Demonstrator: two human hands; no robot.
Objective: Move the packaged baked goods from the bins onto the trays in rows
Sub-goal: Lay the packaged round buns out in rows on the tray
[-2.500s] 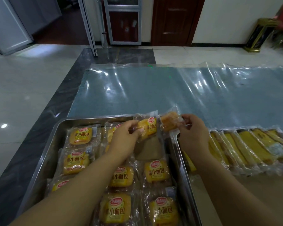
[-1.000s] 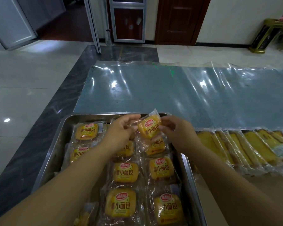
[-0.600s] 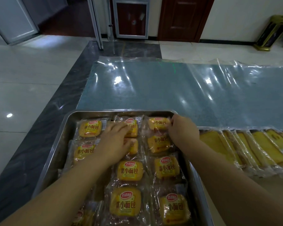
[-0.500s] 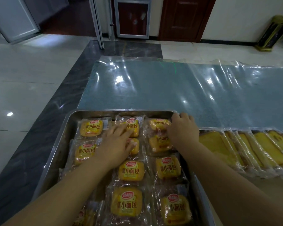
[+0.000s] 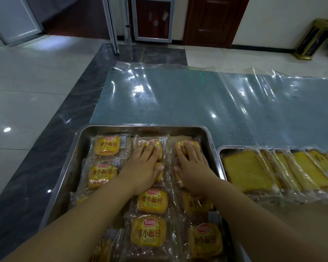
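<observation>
Dim overall, with ceiling lights glaring off the plastic sheet [image 5: 206,103] and the pale floor [image 5: 23,87] at left, soft shadows, slight blur, and wide-angle bending at the edges.

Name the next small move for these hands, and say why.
Probably lift both hands and fetch more packs. The left hand and right hand lie flat on bread packs at the far end of the steel tray, so those seem placed.
</observation>
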